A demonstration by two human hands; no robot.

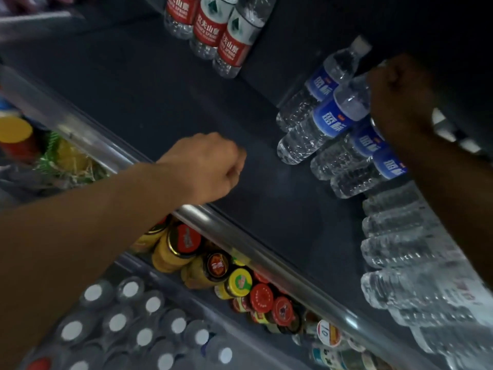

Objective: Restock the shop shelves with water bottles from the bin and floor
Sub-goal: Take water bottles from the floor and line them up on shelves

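Note:
My right hand [397, 100] reaches into the dark shelf [186, 108] and grips the top of a blue-labelled water bottle [328, 121] standing in a row of several like it. Behind that one stands another blue-labelled bottle [320, 84] with a white cap. My left hand [205, 166] hovers over the shelf's bare middle as a loose fist with nothing in it. Three red-labelled water bottles [213, 28] stand at the back of the shelf. More clear bottles [408, 263] line the shelf's right side, under my right forearm.
A metal rail [266, 255] runs along the shelf's front edge. Below it sit jars with red and yellow lids [240, 281]. Further down, several white-capped bottles [133, 324] are packed together. Yellow and green goods [61, 156] lie at the left.

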